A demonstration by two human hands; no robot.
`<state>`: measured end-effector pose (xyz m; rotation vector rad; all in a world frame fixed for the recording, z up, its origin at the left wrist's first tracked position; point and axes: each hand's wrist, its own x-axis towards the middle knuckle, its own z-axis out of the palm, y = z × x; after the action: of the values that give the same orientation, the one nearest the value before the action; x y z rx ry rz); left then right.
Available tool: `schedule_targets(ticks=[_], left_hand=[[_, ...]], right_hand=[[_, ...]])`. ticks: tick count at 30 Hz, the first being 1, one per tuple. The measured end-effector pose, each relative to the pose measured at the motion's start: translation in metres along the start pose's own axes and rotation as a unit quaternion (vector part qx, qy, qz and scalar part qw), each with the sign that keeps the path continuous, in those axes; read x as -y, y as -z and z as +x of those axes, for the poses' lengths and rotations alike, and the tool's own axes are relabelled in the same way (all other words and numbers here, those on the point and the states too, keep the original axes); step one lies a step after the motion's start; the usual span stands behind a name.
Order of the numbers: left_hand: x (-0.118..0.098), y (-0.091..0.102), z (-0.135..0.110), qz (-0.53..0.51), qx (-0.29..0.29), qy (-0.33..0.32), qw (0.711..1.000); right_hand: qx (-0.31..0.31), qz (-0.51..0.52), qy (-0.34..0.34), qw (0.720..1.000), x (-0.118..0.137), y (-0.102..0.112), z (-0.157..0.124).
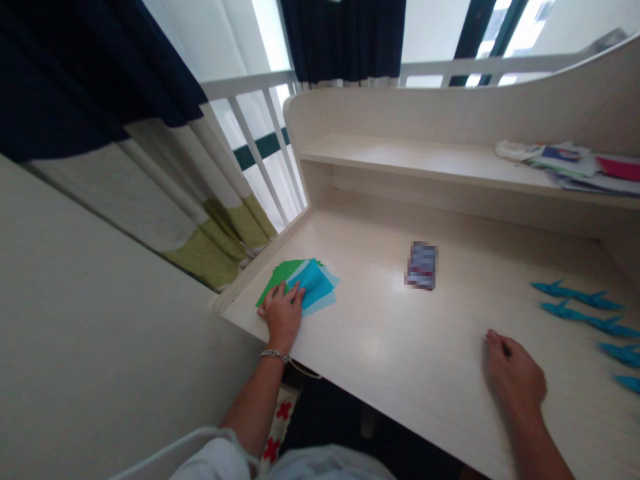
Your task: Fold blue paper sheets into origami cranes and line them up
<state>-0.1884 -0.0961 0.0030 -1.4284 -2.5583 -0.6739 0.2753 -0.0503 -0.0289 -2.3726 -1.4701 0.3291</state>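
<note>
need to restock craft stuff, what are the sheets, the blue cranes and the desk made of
Sheets: thin matte paper, green and blue, fanned flat.
Cranes: likely the same blue paper, creased into sharp points.
Desk: pale wood-look board, probably laminate; faint grain, soft glare.

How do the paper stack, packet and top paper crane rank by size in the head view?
1. paper stack
2. packet and top paper crane: too alike to rank; crane longer, packet wider.
</note>
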Motion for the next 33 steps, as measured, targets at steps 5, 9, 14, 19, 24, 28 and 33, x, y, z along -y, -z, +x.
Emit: schedule_targets(ticks=[5, 9, 14, 19, 24, 28, 33], left_hand=[[-0.015, 0.007, -0.012, -0.125, 0.009, -0.082, 0.989], [-0.049, 0.004, -0.036, -0.236, 0.056, -0.175, 0.954], [-0.093, -0.005, -0.069, -0.311, 0.154, -0.23, 0.909], [-0.125, -0.01, -0.081, -0.407, 0.235, -0.158, 0.868], [-0.15, -0.023, -0.074, -0.403, 0.277, -0.129, 0.863], [-0.159, -0.033, -0.07, -0.326, 0.273, -0.172, 0.889], [-0.16, -0.036, -0.071, -0.208, 0.249, -0.223, 0.919]], right_hand=[[-0.014, 0.144, 0.102, 0.984, 0.044, 0.002, -0.03], [0.131, 0.326, 0.199, 0.915, 0.107, -0.003, -0.07], [0.212, 0.449, 0.174, 0.85, 0.136, -0.016, -0.084], [0.164, 0.424, 0.117, 0.883, 0.105, -0.021, -0.066], [0.107, 0.27, 0.107, 0.951, 0.093, -0.013, -0.05], [0.078, 0.141, 0.088, 0.983, 0.101, -0.009, -0.045], [0.072, 0.051, 0.073, 0.993, 0.108, -0.011, -0.047]])
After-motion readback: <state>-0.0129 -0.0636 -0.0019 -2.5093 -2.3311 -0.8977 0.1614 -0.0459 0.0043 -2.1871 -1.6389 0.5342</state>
